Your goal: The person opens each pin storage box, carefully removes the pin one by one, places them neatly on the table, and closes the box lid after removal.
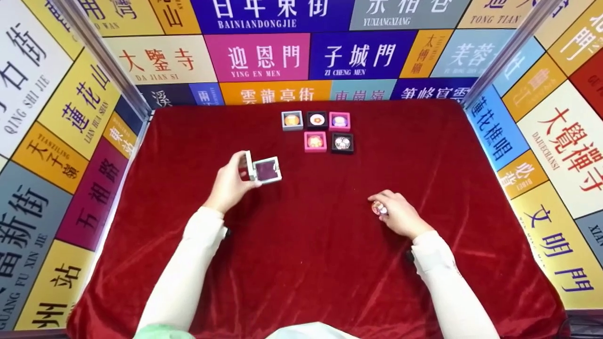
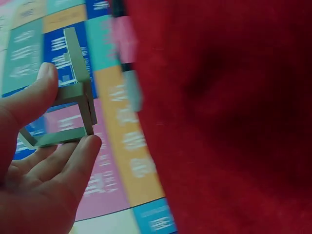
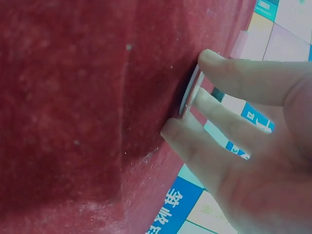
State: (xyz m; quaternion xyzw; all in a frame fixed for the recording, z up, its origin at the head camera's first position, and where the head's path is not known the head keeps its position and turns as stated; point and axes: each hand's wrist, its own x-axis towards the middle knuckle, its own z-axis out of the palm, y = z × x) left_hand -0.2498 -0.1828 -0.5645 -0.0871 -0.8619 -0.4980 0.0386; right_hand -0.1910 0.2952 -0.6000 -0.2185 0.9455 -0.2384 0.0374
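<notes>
So, the pale hinged case (image 1: pixel 267 171) is on the left side of the red cloth, folded open, with one half standing up on the left and the other angled out to the right around a dark purplish panel. The left hand (image 1: pixel 229 182) has it, thumb on one side and fingers on the other, spread just enough to pinch the frame.

Over to the right and a bit nearer, the right hand (image 1: pixel 400 215) holds a small round disc (image 1: pixel 378 208) by its edges, thumb opposite the fingers, the grip only as wide as the disc. Its face looks multicoloured, but it's too small to make out, and I honestly can't tell whether the rim touches the cloth.

Farther back, between the hands, five little square cases sit close together. Far row, left to right: a grey case (image 1: pixel 292 128), a black case (image 1: pixel 317 128) and a pink case (image 1: pixel 339 130). Just nearer are a second pink one (image 1: pixel 315 150) and a second black one (image 1: pixel 342 151). Each has a round piece inside.

All of that sits on the red cloth (image 1: pixel 301 245), with colourful sign panels (image 1: pixel 257 56) along the far, left and right sides.
</notes>
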